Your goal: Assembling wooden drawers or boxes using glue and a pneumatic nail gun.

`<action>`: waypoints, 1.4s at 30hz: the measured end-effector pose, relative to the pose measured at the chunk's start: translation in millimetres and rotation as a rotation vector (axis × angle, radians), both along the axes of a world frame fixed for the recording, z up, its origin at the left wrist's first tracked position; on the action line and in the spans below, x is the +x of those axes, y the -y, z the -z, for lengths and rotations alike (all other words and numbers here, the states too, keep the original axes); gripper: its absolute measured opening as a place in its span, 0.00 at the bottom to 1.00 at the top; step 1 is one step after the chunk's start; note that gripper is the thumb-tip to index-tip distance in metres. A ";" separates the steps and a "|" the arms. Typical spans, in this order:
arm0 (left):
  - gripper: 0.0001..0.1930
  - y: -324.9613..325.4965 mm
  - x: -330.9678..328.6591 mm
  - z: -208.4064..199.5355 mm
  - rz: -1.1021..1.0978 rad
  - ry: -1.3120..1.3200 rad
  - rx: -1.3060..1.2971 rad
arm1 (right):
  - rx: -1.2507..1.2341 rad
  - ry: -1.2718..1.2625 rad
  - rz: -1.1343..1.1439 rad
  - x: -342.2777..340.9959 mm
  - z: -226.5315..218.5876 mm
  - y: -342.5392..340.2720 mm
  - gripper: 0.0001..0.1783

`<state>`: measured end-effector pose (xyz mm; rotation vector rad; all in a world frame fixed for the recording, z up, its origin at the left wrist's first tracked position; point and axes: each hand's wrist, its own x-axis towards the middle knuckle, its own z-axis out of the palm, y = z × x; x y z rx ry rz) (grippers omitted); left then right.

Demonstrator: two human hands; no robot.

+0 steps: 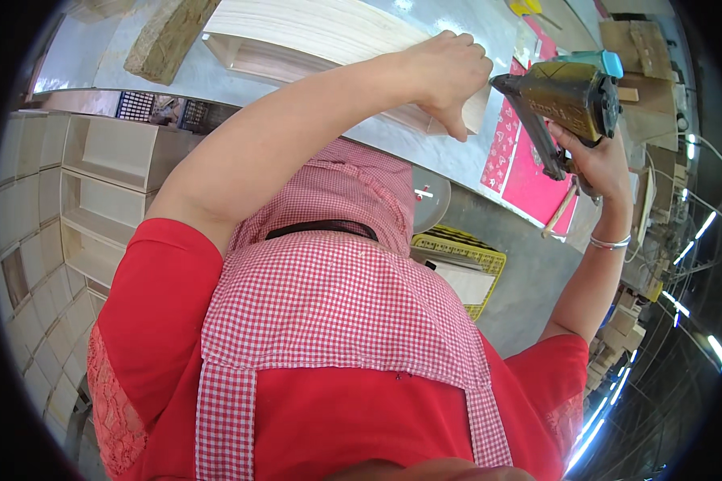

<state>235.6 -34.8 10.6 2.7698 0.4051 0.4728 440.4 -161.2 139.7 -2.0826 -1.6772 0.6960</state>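
A long pale wooden box [313, 32] lies on the workbench, with its hollow side facing me. My left hand [449, 76] is closed over the box's right end, thumb down on the near side and fingers over the top. In my right hand [602, 164] is a nail gun [569, 92] with a dark, brassy body, held by its handle. Its nose points left at the box's right end, close to my left fingers. Whether the nose touches the wood I cannot tell.
A thick wood block [164, 40] lies at the bench's far left. Pink patterned sheeting [529, 160] covers the right part, with a wooden stick [560, 210] on it. Below stands a yellow crate [489, 268]. Stacked pale boxes [104, 188] rise on the left.
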 end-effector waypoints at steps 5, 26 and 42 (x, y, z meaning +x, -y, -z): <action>0.37 0.0 0.6 0.6 0.004 0.001 -0.008 | -0.059 0.025 0.005 0.7 -3.1 -4.2 0.21; 0.21 42.1 -135.2 72.5 -0.200 0.249 0.012 | 0.103 0.085 0.141 13.1 2.8 70.6 0.20; 0.25 67.1 -25.9 82.0 -0.160 0.040 -0.210 | -0.086 0.047 0.335 15.8 -16.8 103.0 0.28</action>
